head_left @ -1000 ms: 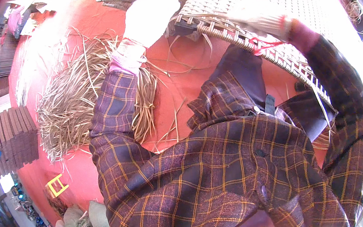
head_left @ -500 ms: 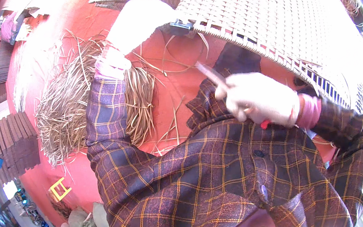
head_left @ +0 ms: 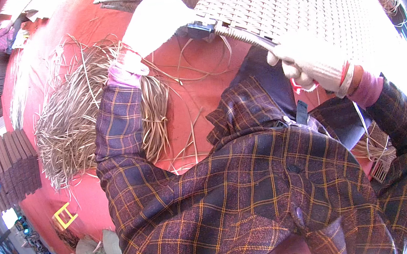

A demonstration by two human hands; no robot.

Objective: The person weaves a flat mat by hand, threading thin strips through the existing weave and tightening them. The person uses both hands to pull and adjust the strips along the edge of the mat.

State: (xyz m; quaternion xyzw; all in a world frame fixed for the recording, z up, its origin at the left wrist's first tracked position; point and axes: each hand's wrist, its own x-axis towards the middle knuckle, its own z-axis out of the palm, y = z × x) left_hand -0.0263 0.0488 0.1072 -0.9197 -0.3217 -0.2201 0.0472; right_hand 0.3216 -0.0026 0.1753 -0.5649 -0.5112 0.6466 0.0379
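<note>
Panel [head_left: 275, 6]: wicker, pale grey-brown; lies ahead of and between the hands, extending beyond the right one.
Weave, done: close and regular over the readable face; looks complete there. Far right side bleached by glare.
Rim, done: ribbed wrapping visible on the stretch between the hands, just right of the corner.
Rim, left: stretch beneath and past the right hand covered or washed out; whether finished, cannot tell.
Loose strand [head_left: 229, 47]: one loop, below the corner, between the hands; possibly an end not yet worked in. Attachment unclear.
Block [head_left: 200, 29]: dark, at the panel corner, just beside the left hand.
Hands: apart, both in pale gloves.
Left hand [head_left: 158, 23]: at the corner; fingers lost in glare, so grip or mere touch cannot be told.
Right hand [head_left: 315, 62]: fist closed round a slim tool [head_left: 261, 41], tool end at the rim; exact contact unclear.
Stock, unused: large heap [head_left: 70, 118] of strands, left of and nearer the wearer than the left hand; tied bundle [head_left: 156, 117] beside the left sleeve.
Floor covering [head_left: 202, 71]: red, below both hands, scattered with strands.
Frame [head_left: 65, 215]: small, yellow, well apart from the left hand, toward the wearer.
</note>
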